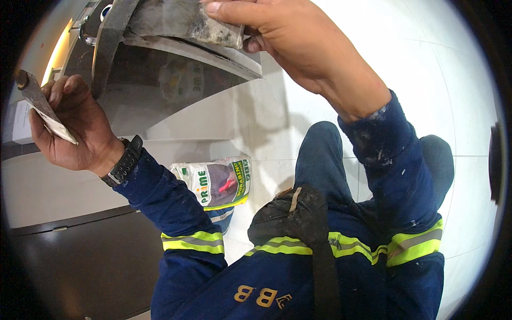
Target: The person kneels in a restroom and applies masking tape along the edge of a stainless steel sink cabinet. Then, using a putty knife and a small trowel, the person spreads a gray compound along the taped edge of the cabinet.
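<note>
At the left, my left hand [77,125] is closed on a putty knife [50,114] with whitish paste on its flat blade, held between thumb and fingers. A black watch is on that wrist. Up at the top, my right hand [272,24] pinches the end of a grey, crinkled, flat piece [218,31] smeared with white residue; its kind cannot be made out. This piece lies over the dark glossy counter [176,80], near the counter's pale edge. Part of it runs out of the picture at the top.
A printed bag of powder [218,184] stands on the floor beside the counter's base, with a blue container [221,217] under it. A dark cabinet panel [85,261] is at the lower left. Pale tiles [426,69] cover the floor. A metal fitting [88,32] shows at the upper left.
</note>
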A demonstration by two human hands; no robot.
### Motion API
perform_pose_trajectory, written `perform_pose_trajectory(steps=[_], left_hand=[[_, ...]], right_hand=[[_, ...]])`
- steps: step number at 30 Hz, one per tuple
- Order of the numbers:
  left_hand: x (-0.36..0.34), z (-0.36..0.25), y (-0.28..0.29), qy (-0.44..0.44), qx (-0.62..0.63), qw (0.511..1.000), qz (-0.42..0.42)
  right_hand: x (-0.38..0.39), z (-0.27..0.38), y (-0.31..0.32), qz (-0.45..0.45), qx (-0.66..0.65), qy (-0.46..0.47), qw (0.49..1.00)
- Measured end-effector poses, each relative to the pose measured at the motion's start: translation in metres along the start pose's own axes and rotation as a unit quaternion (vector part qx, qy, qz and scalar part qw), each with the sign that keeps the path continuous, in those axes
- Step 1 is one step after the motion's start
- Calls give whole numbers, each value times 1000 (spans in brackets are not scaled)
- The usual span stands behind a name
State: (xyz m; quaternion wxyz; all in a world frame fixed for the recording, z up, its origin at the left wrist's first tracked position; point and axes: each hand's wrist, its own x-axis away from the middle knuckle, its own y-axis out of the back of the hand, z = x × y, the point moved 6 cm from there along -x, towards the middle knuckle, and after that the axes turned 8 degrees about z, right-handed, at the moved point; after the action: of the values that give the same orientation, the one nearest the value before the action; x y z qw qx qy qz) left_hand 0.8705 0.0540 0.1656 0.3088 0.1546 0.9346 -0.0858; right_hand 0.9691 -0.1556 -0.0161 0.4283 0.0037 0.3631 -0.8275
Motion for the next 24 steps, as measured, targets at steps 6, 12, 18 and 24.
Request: perform_pose_trajectory(steps=[6,12,18,24], left_hand=[[0,1,-6,12,-8,1000,5],[1,1,-7,13,-15,1000,5],[0,3,-12,4,-31,999,12],[1,5,-12,3,-28,1000,6]], right_hand=[[-6,-6,5,7,-67,19,998],[-3,-3,4,4,-57,21,998],[-5,-8,5,8,-111,27,993],[-3,-11,21,-59,-47,51,996]])
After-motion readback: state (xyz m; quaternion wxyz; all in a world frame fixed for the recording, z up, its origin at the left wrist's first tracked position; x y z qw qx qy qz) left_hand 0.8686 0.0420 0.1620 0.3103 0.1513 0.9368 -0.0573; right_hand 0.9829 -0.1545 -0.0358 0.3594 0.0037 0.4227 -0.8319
